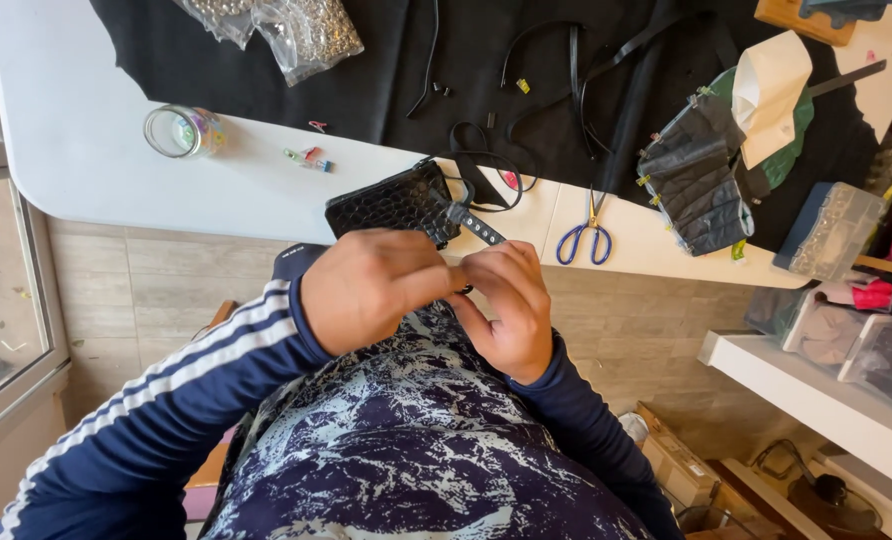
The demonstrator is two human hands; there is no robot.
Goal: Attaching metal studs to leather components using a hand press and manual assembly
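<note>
On the white desk [96, 150] in front of us, the containers come first: a small clear jar [181, 131] lies on its side near the left end with coloured clips inside, and a few loose clips [309, 157] lie just beside it. At the far edge, clear plastic bags [296, 28] hold what look like small metal studs. Off to the right, a clear lidded box [828, 230] holds small pale pieces that we cannot make out, and more clear boxes [846, 335] sit on a white shelf [816, 400] below it.

Our black pouch [394, 204] has a glossy, scale-embossed surface and sits at the near edge of the desk, just above our hands. A black strap [480, 228] with a row of small studs or holes runs from its right corner down into our grip. Our left hand [371, 285] and right hand [506, 300] meet below the pouch, fingers closed together on the lower end of the strap. Blue-handled scissors [584, 240] lie just to the right, on the desk's edge, with black sheet material [266, 70] spread beyond.
</note>
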